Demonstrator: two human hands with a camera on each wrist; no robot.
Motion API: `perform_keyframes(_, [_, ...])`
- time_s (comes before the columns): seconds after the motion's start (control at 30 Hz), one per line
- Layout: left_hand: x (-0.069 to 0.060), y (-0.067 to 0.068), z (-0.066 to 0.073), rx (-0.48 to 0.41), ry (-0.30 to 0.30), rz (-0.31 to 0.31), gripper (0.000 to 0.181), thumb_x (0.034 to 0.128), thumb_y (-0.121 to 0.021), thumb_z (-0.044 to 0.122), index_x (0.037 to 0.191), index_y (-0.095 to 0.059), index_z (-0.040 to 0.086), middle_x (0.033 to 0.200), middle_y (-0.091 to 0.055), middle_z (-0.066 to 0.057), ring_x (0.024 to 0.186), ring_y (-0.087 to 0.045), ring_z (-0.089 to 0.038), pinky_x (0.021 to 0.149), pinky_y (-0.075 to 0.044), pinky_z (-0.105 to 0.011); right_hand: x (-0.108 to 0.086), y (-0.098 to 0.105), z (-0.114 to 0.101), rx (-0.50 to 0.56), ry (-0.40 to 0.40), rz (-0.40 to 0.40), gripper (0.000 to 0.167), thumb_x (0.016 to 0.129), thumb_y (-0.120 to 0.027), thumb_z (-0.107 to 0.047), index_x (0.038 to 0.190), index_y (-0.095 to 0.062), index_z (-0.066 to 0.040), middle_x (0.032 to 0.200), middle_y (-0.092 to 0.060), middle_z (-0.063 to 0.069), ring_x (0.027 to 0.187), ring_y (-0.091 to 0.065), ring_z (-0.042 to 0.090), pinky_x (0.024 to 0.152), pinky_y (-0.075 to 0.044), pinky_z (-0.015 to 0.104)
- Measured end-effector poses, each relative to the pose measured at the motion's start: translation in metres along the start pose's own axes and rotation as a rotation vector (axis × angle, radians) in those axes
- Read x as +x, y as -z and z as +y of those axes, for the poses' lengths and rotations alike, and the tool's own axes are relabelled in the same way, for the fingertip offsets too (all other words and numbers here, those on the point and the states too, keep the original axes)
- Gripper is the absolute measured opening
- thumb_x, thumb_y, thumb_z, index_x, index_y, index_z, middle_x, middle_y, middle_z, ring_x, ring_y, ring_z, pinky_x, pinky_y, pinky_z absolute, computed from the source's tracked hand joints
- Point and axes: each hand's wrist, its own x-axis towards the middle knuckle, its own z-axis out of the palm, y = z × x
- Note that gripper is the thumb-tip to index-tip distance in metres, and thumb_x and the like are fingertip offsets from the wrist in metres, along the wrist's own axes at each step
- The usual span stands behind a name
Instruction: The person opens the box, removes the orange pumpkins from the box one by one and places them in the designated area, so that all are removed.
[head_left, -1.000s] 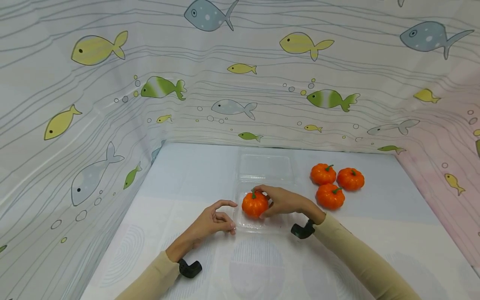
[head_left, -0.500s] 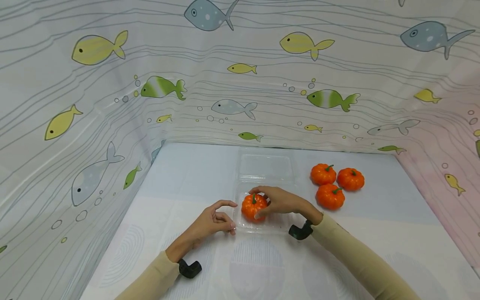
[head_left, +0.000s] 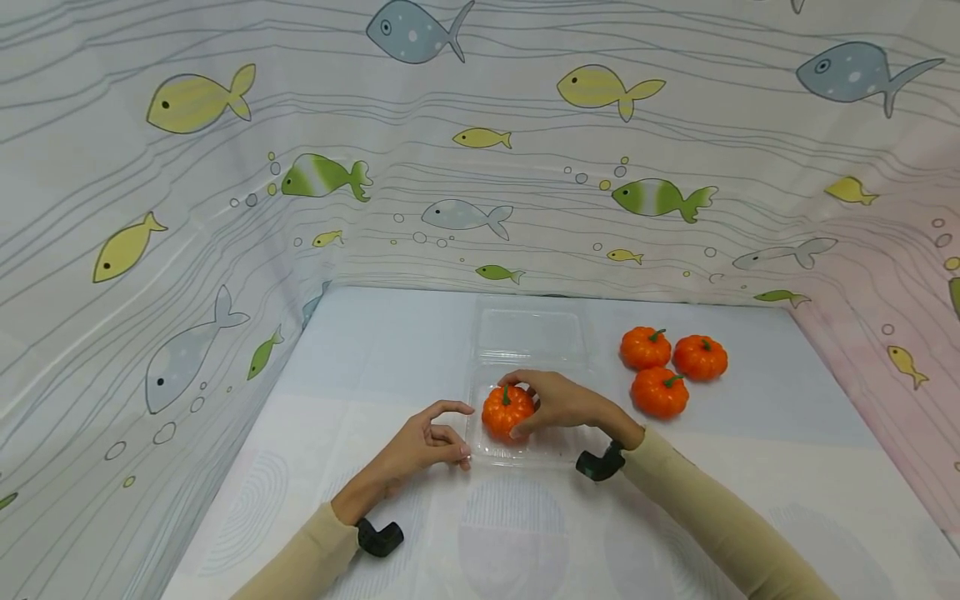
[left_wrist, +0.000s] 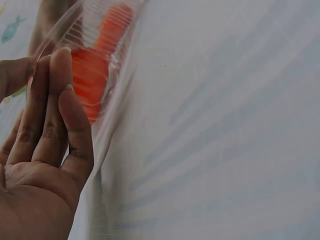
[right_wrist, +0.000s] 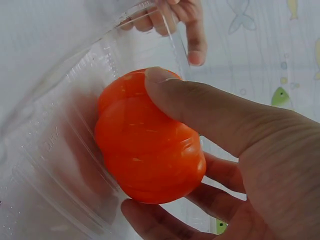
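A small orange toy pumpkin [head_left: 506, 414] with a green stem is in the left part of a clear plastic clamshell box [head_left: 495, 461]. My right hand [head_left: 558, 402] holds this pumpkin from its right side; the right wrist view shows the thumb [right_wrist: 172, 92] on one side and fingers curled round the other. Whether the pumpkin touches the box floor I cannot tell. My left hand [head_left: 423, 442] is at the box's left edge, fingers bent loosely and spread apart. Up close, the left fingers [left_wrist: 42, 110] lie against the clear rim, with the orange pumpkin visible through the plastic.
The box's lid [head_left: 531, 333] lies folded back on the far side. To the right of the box, three more toy pumpkins [head_left: 660, 393] sit close together on the pale table [head_left: 375, 342]. A curtain with printed fish [head_left: 457, 214] encloses the back and sides.
The held pumpkin and my right hand have shifted very slightly left and toward me within the box. My left hand, the lid and the three other pumpkins stay where they were.
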Motion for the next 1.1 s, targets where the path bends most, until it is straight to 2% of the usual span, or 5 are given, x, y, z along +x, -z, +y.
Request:
perform_keyframes(0.33, [0.001,0.002,-0.002,0.016,0.006,-0.002,0.065,0.0955,-0.076,0.014,0.150,-0.042,0.007,0.094,-0.074,-0.018,0.088,-0.073,-0.034,0.086,-0.057,-0.039,-0.006,0.002,-0.004,-0.014,0.047,0.075,0.066,0.080,-0.092,-0.025,0.137,-0.060,-0.017,0.137,-0.060,0.002,0.118,-0.057,0.024,0.098,-0.054,0.041])
perform_keyframes(0.83, [0.002,0.002,-0.002,0.012,-0.008,0.002,0.065,0.0947,-0.077,0.012,0.150,-0.043,0.006,0.096,-0.074,-0.020,0.087,-0.073,-0.035,0.085,-0.058,-0.040,-0.017,0.007,-0.007,-0.033,0.077,0.177,0.067,0.081,-0.091,-0.027,0.140,-0.060,-0.017,0.137,-0.059,-0.001,0.118,-0.057,0.020,0.094,-0.055,0.036])
perform_keyframes(1.1, [0.002,0.003,-0.005,0.005,-0.024,-0.011,0.066,0.0950,-0.076,0.011,0.150,-0.040,0.004,0.094,-0.075,-0.015,0.086,-0.074,-0.033,0.085,-0.058,-0.039,-0.025,0.012,-0.010,-0.012,0.079,0.226,0.071,0.080,-0.091,-0.035,0.141,-0.059,-0.017,0.135,-0.060,-0.001,0.115,-0.057,0.020,0.095,-0.054,0.038])
